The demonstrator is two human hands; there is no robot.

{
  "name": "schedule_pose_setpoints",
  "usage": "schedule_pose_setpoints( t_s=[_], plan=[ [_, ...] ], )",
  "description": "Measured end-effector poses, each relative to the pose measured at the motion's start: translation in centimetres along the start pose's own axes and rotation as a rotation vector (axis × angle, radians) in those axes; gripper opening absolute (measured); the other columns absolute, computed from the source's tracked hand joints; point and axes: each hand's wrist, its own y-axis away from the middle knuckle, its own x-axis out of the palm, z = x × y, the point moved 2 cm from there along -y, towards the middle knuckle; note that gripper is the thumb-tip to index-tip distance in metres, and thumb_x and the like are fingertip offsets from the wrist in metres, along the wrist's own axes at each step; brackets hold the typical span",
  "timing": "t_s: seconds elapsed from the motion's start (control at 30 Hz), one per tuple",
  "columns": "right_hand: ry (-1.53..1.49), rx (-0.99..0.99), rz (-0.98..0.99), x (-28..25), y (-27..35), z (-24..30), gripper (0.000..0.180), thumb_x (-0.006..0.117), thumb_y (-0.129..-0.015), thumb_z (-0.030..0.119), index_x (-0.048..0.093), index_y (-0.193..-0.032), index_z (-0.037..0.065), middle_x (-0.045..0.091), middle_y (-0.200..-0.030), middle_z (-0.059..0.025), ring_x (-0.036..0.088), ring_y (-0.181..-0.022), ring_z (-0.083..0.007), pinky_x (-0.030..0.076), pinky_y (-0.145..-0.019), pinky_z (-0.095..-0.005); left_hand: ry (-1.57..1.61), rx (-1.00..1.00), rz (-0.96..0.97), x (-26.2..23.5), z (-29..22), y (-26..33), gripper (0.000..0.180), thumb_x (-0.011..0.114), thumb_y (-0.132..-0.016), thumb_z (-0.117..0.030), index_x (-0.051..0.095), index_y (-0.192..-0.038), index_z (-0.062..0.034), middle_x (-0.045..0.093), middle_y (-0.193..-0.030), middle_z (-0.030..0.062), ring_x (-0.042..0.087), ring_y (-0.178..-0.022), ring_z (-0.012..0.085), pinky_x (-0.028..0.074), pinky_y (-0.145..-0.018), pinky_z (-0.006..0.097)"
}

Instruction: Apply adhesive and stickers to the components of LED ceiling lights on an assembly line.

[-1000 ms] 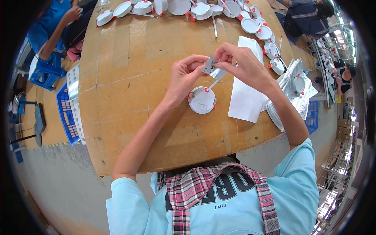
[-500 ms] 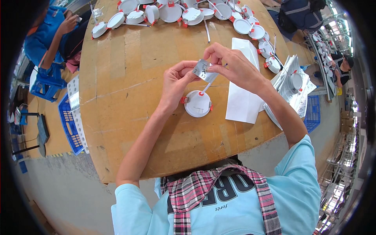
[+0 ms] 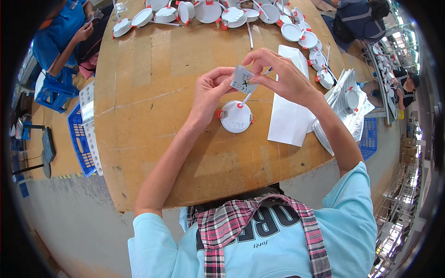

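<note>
A small silver label with dark print is held up between my two hands above the table. My left hand is closed, its thumb and fingers pinching the label's left edge. The thumb and fingertips of my right hand pinch the right edge. Just below lies a round white downlight, back side up, with red-tipped spring clips at its sides. From a red grommet at its far edge, a white cable runs up behind the label toward my right hand.
White sheets lie right of the downlight, beside a fanned paper stack with another downlight on it. Several downlights line the table's far side. Blue baskets stand beside the table. Co-workers sit at far left and far right.
The label has tilted, so more of its printed face shows. Both hands keep their pinch on it. The whole view has shifted slightly.
</note>
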Motion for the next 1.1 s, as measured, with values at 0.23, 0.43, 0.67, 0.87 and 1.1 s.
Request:
schedule_pose_setpoints(
  t_s=[0.23,0.43,0.67,0.87,1.1],
  plan=[
    [0.061,-0.038,0.003,-0.1,-0.2,0.1,0.030,0.066,-0.082,0.009,0.054,-0.110,0.008,0.055,-0.076,-0.0036,0.057,-0.079,-0.0193,0.047,-0.070,-0.0343,-0.070,0.054,0.013,0.5,-0.4,0.0,0.023,0.062,-0.089,-0.011,0.062,-0.109,0.0016,0.070,-0.095,0.0079,0.066,-0.086,0.0113,0.054,-0.082,0.029],
    [0.031,-0.089,-0.065,-0.1,0.3,0.4,0.032,0.068,-0.079,0.007,0.056,-0.109,0.010,0.057,-0.081,-0.0038,0.059,-0.085,-0.0204,0.049,-0.076,-0.0348,0.017,0.010,-0.065,-0.6,0.1,-0.2,0.023,0.061,-0.090,-0.012,0.062,-0.109,0.0015,0.069,-0.096,0.0076,0.066,-0.087,0.0119,0.054,-0.080,0.028],
    [0.629,-0.617,-0.236,0.2,2.5,4.2,0.047,0.071,-0.070,0.008,0.060,-0.116,0.018,0.061,-0.110,0.0005,0.053,-0.106,-0.0206,0.049,-0.087,-0.0369,0.106,-0.123,0.013,-1.1,0.3,-0.4,0.024,0.060,-0.089,-0.011,0.061,-0.110,0.0012,0.069,-0.095,0.0095,0.066,-0.085,0.0128,0.056,-0.076,0.028],
    [0.558,-0.413,-0.486,-3.0,2.8,4.6,0.052,0.067,-0.070,0.003,0.058,-0.121,0.012,0.057,-0.124,-0.0016,0.048,-0.115,-0.0232,0.038,-0.101,-0.0350,0.149,-0.217,-0.009,0.0,-0.2,0.1,0.024,0.056,-0.090,-0.009,0.059,-0.111,0.0020,0.068,-0.094,0.0146,0.068,-0.081,0.0188,0.057,-0.072,0.029],
    [0.009,-0.213,-0.070,0.3,0.8,-0.3,0.038,0.070,-0.070,0.008,0.064,-0.107,0.013,0.049,-0.134,-0.0047,0.037,-0.128,-0.0246,0.029,-0.107,-0.0401,0.138,-0.296,0.178,0.0,0.8,-0.4,0.030,0.058,-0.091,-0.014,0.056,-0.117,0.0016,0.065,-0.103,0.0152,0.068,-0.088,0.0224,0.058,-0.075,0.031]
  ],
)
